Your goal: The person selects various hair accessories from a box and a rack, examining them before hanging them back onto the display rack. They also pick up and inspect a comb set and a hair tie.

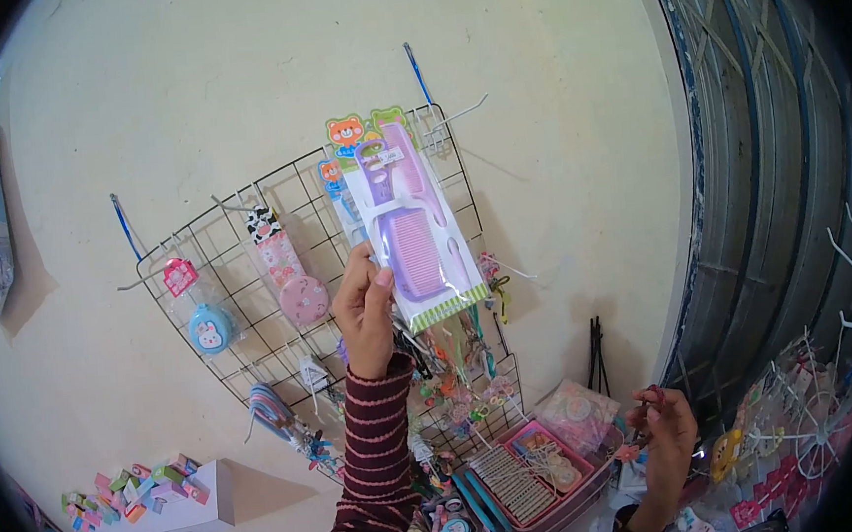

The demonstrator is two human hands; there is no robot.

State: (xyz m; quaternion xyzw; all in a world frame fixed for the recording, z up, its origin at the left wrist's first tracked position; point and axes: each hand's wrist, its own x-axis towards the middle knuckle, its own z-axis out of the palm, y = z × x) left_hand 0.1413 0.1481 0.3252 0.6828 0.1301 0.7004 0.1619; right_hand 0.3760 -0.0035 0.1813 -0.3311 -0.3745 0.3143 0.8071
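Observation:
Raised in front of the wire grid rack (215, 221), my left hand (363, 305) pinches the lower left edge of a clear packet with a purple comb and brush set (411, 227). The packet tilts slightly and hides part of the rack. Behind it, cards with an orange bear (347, 135) show at the top. My right hand (667, 437) is lower right, its fingers curled together around a small dark reddish item (655, 395), too small to name. A pink flower-shaped piece (626, 453) shows beside that hand.
On the rack hang a blue round case (210, 329) and a pink round case (304, 300). Below stands a pink box of goods (549, 475). A white shelf (206, 504) holds small colourful boxes. A folding metal gate (736, 175) is at right, near a wire stand (819, 446).

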